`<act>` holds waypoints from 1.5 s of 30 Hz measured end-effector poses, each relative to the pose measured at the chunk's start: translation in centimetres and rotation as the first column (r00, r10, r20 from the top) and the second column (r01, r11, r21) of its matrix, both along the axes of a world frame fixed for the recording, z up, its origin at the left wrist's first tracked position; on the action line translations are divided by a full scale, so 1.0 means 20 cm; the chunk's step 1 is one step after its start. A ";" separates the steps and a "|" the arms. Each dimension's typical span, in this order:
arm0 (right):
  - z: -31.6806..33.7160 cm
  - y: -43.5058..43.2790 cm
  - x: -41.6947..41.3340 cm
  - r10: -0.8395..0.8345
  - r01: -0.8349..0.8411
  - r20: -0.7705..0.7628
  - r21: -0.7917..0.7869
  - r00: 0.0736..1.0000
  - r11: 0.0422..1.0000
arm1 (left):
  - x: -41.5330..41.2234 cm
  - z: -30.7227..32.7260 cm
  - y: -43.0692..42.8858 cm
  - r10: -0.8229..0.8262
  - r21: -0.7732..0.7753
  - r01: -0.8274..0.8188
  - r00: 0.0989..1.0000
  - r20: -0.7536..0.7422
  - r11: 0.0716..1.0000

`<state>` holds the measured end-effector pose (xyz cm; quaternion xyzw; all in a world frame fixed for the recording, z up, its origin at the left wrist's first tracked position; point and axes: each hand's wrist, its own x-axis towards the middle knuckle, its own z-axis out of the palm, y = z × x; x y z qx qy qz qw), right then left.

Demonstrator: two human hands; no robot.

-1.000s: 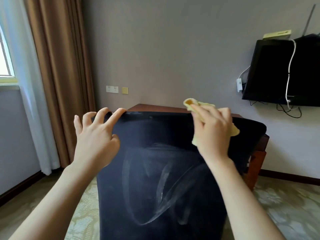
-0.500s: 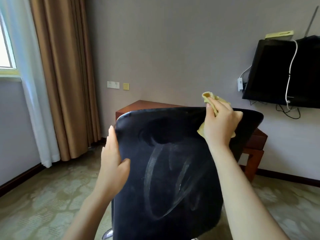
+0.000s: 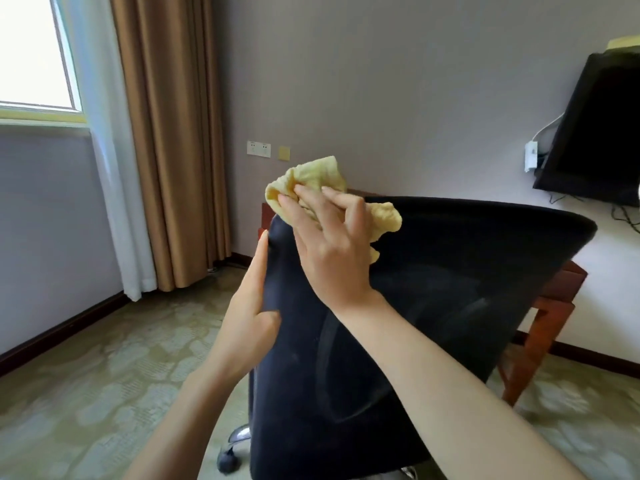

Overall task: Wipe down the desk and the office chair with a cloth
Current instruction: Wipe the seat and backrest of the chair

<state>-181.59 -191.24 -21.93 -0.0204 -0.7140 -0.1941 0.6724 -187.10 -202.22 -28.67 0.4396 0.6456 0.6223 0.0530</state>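
The black office chair (image 3: 433, 306) fills the middle of the view, its backrest turned toward me with faint wipe streaks on it. My right hand (image 3: 332, 244) presses a crumpled yellow cloth (image 3: 311, 181) against the backrest's top left corner, fingers spread over the cloth. My left hand (image 3: 251, 306) lies flat along the backrest's left edge, fingers straight and thumb on the back face. The brown wooden desk (image 3: 561, 285) stands behind the chair, mostly hidden by it.
A chrome chair leg with a black caster (image 3: 228, 455) shows at the bottom. Brown curtains (image 3: 173, 133) and a window (image 3: 31, 53) are at the left. A black TV (image 3: 599, 129) with cables hangs on the right wall. Patterned carpet (image 3: 86, 393) covers the floor.
My right hand has carried the cloth from the backrest's top right across to its top left corner. The chair has turned and shifted right in view. My left hand stays on the left edge.
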 end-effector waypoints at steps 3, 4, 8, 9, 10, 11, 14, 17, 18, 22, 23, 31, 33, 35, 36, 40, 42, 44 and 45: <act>-0.06 0.10 0.02 0.008 -0.025 0.074 0.233 0.997 0.972 | -0.02 -0.01 -0.02 -0.067 0.026 0.065 0.996 0.054 0.998; -0.08 0.14 0.02 0.015 -0.053 0.133 0.291 0.991 0.955 | -0.03 -0.01 -0.02 -0.092 0.046 0.089 0.993 0.069 0.995; -0.23 0.27 0.07 -0.026 -0.170 0.397 0.450 0.917 0.877 | -0.06 -0.02 -0.02 -0.114 0.053 0.110 0.989 0.098 0.993; -0.28 0.30 0.10 -0.041 -0.193 0.450 0.462 0.892 0.866 | -0.07 -0.02 -0.02 -0.109 0.037 0.106 0.989 0.100 0.994; -0.34 0.33 0.12 -0.050 -0.216 0.500 0.460 0.865 0.861 | -0.07 -0.03 -0.02 -0.106 0.019 0.105 0.990 0.097 0.994; -0.39 0.36 0.15 -0.056 -0.236 0.549 0.448 0.834 0.862 | -0.08 -0.03 -0.02 -0.106 0.005 0.106 0.990 0.092 0.994; -0.52 0.46 0.24 -0.133 -0.289 0.707 0.443 0.694 0.848 | -0.08 -0.05 -0.01 -0.111 -0.002 0.111 0.990 0.092 0.994; -0.55 0.56 0.37 -0.294 -0.321 0.783 0.522 0.548 0.790 | -0.08 -0.10 0.00 -0.108 -0.023 0.112 0.986 0.130 0.993; -0.53 0.58 0.40 -0.316 -0.325 0.786 0.534 0.532 0.780 | -0.07 -0.12 0.00 -0.102 -0.045 0.109 0.985 0.141 0.993; -0.36 0.57 0.43 -0.249 -0.276 0.715 0.531 0.653 0.801 | -0.07 -0.18 0.01 -0.065 -0.099 0.082 0.985 0.158 0.992; -0.30 0.55 0.41 -0.226 -0.251 0.675 0.532 0.703 0.808 | -0.07 -0.19 0.01 -0.057 -0.100 0.074 0.986 0.160 0.992; 0.04 0.29 0.14 -0.051 -0.150 0.344 0.534 0.938 0.832 | -0.09 -0.20 -0.01 -0.110 -0.111 0.133 0.975 0.192 0.985; 0.01 0.25 0.08 -0.010 -0.151 0.312 0.486 0.950 0.861 | -0.10 -0.20 -0.02 -0.110 -0.128 0.136 0.975 0.194 0.982; -0.04 0.24 0.03 0.003 -0.154 0.318 0.450 0.948 0.880 | -0.11 -0.21 -0.04 -0.105 -0.130 0.135 0.971 0.213 0.982; -0.08 0.24 0.02 0.012 -0.164 0.334 0.430 0.942 0.888 | -0.12 -0.21 -0.04 -0.101 -0.123 0.132 0.969 0.226 0.984; -0.27 0.25 -0.03 0.065 -0.264 0.475 0.366 0.878 0.893 | -0.16 -0.21 -0.05 -0.038 -0.068 0.056 0.971 0.235 0.996; -0.40 0.27 -0.02 0.055 -0.308 0.578 0.350 0.814 0.885 | -0.18 -0.21 -0.05 -0.025 -0.051 0.037 0.973 0.228 0.998; -0.52 0.30 0.02 0.029 -0.336 0.656 0.348 0.754 0.875 | -0.19 -0.22 -0.04 -0.009 -0.064 0.023 0.975 0.220 0.998; -0.57 0.32 0.04 0.007 -0.345 0.690 0.353 0.724 0.870 | -0.19 -0.22 -0.05 0.001 -0.080 0.017 0.977 0.213 0.997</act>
